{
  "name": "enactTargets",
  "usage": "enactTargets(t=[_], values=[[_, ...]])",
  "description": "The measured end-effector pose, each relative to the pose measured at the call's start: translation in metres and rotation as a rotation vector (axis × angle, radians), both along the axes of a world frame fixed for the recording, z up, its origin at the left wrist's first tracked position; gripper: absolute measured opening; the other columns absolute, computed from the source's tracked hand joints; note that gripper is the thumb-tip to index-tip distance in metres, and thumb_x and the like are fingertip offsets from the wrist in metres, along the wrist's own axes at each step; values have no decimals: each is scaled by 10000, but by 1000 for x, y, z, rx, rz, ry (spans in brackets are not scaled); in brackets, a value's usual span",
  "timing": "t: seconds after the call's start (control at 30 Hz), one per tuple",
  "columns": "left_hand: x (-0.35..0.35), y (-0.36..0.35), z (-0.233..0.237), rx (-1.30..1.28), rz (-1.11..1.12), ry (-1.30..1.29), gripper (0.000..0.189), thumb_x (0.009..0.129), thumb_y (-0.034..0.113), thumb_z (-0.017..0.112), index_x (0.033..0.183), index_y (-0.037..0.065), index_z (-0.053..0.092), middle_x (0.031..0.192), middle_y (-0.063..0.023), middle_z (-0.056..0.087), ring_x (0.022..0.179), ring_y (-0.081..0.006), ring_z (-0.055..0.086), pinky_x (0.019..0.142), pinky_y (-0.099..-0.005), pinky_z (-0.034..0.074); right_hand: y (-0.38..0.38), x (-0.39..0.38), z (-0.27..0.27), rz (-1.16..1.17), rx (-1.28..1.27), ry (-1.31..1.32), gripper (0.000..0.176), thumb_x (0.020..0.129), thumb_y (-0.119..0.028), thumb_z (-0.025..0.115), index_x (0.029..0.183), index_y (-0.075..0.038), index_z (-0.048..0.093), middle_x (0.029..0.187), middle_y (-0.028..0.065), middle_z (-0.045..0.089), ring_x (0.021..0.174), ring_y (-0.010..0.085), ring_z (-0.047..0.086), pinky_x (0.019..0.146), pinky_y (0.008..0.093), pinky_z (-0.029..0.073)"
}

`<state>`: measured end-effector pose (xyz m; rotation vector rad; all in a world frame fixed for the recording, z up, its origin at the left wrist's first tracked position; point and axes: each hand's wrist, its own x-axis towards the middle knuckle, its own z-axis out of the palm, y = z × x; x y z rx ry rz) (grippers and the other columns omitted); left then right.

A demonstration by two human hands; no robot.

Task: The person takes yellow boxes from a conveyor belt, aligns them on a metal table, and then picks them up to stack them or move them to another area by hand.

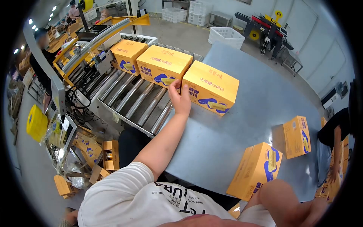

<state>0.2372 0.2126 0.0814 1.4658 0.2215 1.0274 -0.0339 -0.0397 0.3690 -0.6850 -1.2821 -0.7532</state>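
Note:
My left hand reaches to the gap between two yellow cartons on the line, its fingers apart. The fingertips are at the near corner of the middle carton, which rests on the rollers. My thumb lies against the left edge of the nearer carton, which stands upright on the grey metal table. My right arm bends away at the lower right, with the right hand dim at the picture's edge and its fingers not readable. Closest to that arm, a carton lies on the table.
A third carton sits farther up the roller conveyor, by the yellow-armed machine. Another carton is at the table's right, near a co-worker's arm. Open boxes and a yellow tape roll are at left.

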Motion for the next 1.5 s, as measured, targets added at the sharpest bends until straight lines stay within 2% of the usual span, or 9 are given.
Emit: enactTargets(t=[0.1, 0.23, 0.4, 0.63, 0.83, 1.17, 1.3, 1.33, 1.5], values=[[4, -9, -4, 24, -9, -24, 340, 908, 118, 635, 1194, -15, 510, 1153, -127, 447, 979, -197, 499, 899, -353, 438, -1, 7, -3, -37, 198, 70, 61, 843, -177, 602, 795, -213, 592, 653, -42, 495, 528, 70, 454, 529, 244, 355], [0, -13, 1, -209, -156, -51, 327, 928, 104, 614, 1219, -6, 512, 1149, -106, 439, 880, -143, 494, 839, -297, 454, 4, 41, 13, -222, 383, 181, 439, 918, -430, 476, 639, -92, 441, 590, 69, 382, 492, 176, 377, 557, 342, 311], [2, -12, 1, -167, -71, 29, 309, 948, 165, 602, 1202, 5, 530, 1163, -105, 435, 919, -159, 461, 896, -322, 421, 11, 65, 2, -416, -518, 343, 174, 890, -189, 675, 1061, -174, 643, 741, -32, 458, 567, 86, 375, 553, 269, 330], [-17, -33, -2, 339, -187, 64, 180, 928, 183, 615, 1060, 60, 607, 1187, -158, 454, 1150, -332, 460, 1040, -442, 339, -11, 63, -2, -314, -441, -152, 243, 832, -180, 766, 1011, -339, 723, 691, -108, 486, 555, 31, 393, 551, 196, 308], [-40, -66, 5, 101, -678, 36, 273, 862, 200, 687, 1078, 51, 610, 1075, -122, 600, 1061, -300, 557, 966, -408, 423, -8, 53, 18, -233, -485, -229, 368, 839, -192, 777, 1103, -438, 703, 692, -124, 402, 577, 57, 301, 558, 229, 250], [-24, -106, 123, 1164, -821, -101, 356, 767, 259, 767, 1060, 89, 658, 1080, -120, 653, 1068, -330, 593, 919, -425, 462, -44, 9, 30, -362, -365, -124, 365, 809, -94, 729, 1112, -295, 711, 816, -147, 623, 587, 24, 488, 587, 188, 421], [52, -130, 124, 1495, -671, -13, 885, 608, 470, 860, 1352, 112, 539, 1230, -178, 601, 1183, -325, 542, 1028, -444, 405, -88, 7, 63, -212, -665, -273, 337, 771, -50, 718, 1039, -253, 712, 823, -153, 660, 594, 11, 542, 591, 175, 463], [64, -137, 133, 1613, -818, 326, 1109, 547, 545, 873, 1460, 110, 418, 1334, -197, 534, 1243, -329, 499, 1062, -456, 378, -94, 4, 61, -209, -662, -264, 328, 768, -44, 718, 1031, -240, 709, 827, -145, 664, 602, 15, 550, 596, 176, 469], [29, -208, 141, 1491, -651, 447, 1024, 588, 613, 839, 1401, 103, 483, 1271, -179, 575, 1215, -316, 523, 1016, -424, 418, -111, -34, 33, -258, -377, -135, 286, 755, -13, 719, 993, -172, 697, 849, -104, 684, 641, 32, 594, 621, 183, 502]])
